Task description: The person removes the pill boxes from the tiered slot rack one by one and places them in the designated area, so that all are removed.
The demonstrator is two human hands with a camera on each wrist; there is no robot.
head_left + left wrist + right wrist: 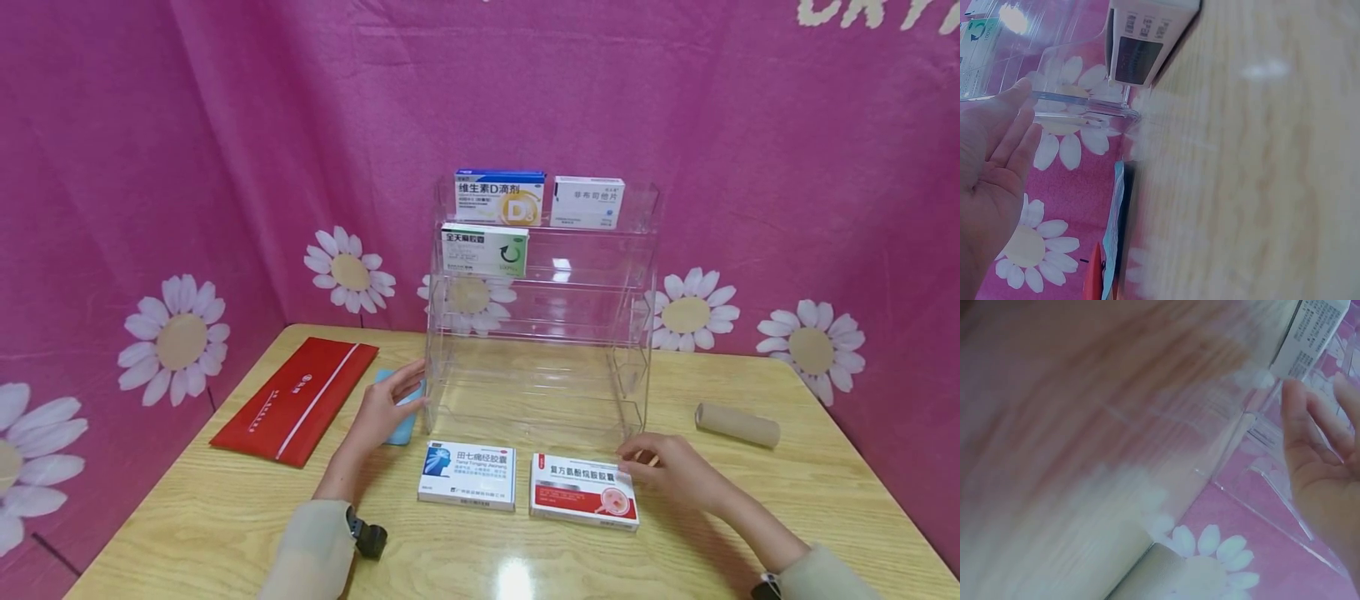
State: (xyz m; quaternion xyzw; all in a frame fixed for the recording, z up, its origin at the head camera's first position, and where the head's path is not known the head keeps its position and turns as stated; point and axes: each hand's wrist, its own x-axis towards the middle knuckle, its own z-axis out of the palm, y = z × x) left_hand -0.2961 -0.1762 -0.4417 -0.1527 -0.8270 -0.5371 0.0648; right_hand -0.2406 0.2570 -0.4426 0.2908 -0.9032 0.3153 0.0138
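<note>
Left hand (386, 406) flat, fingers straight, touching lower left edge of clear shelf rack (540, 333). Right hand (663, 467) loosely spread, holding nothing, fingertips at red-and-white box (583, 490) just beside rack's front right corner. Blue-and-white box (467, 474) flat on table (187, 517) left of it. 3 boxes on upper shelves.

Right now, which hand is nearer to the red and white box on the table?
Right. The right hand rests at the red and white box's upper right corner; the left hand is far left, beside the clear rack.
</note>
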